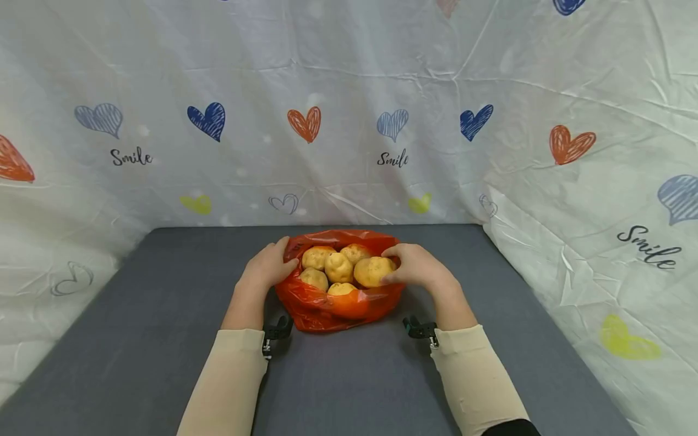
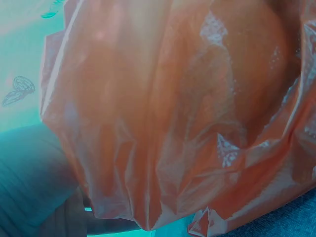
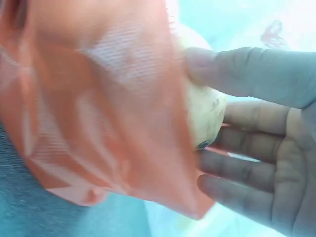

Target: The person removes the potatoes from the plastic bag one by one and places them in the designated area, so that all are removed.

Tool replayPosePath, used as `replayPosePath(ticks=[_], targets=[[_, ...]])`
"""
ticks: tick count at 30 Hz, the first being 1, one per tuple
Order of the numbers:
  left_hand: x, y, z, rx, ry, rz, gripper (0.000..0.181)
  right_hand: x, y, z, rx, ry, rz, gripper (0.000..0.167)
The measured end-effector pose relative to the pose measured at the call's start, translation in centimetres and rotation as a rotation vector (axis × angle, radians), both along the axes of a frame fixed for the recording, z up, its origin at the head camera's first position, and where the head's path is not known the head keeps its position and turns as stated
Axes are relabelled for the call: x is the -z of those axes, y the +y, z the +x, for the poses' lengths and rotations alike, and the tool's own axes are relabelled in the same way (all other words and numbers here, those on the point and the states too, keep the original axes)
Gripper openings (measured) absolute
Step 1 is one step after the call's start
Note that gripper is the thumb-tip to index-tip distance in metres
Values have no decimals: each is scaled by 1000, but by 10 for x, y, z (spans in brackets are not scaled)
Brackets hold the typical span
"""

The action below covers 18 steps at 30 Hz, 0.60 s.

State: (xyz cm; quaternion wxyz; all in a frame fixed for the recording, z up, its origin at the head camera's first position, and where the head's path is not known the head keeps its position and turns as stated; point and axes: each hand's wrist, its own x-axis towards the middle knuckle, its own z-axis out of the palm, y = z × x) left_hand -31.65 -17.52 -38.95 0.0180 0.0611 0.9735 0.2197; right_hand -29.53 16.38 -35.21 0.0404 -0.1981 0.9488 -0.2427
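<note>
A red plastic bag (image 1: 322, 316) sits mouth up on the grey table, with several yellow potatoes (image 1: 339, 267) showing in its opening. At its left rim my left hand (image 1: 267, 264) grips the plastic, thumb over the edge. My right hand (image 1: 417, 264) holds the large potato (image 1: 372, 272) at the bag's right side, between thumb and fingers. The right wrist view shows that potato (image 3: 205, 116) beside the red plastic (image 3: 108, 113), with the thumb on it and the fingers behind. In the left wrist view the bag (image 2: 163, 123) covers most of the fingers.
The dark grey tabletop (image 1: 163, 339) extends around the bag. Behind and to the right hangs a white sheet (image 1: 349, 54) printed with hearts and "Smile". Black wrist mounts (image 1: 418, 328) sit near both sleeves.
</note>
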Motion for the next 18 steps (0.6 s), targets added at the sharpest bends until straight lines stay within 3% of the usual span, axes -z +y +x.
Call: replayPosePath(ticks=[7, 18], targets=[[-3, 1, 1, 1, -4, -7, 73, -19, 18, 9, 21, 94, -113, 57], [-6, 0, 4, 0, -8, 4, 74, -33, 59, 17, 96, 112, -204, 61]])
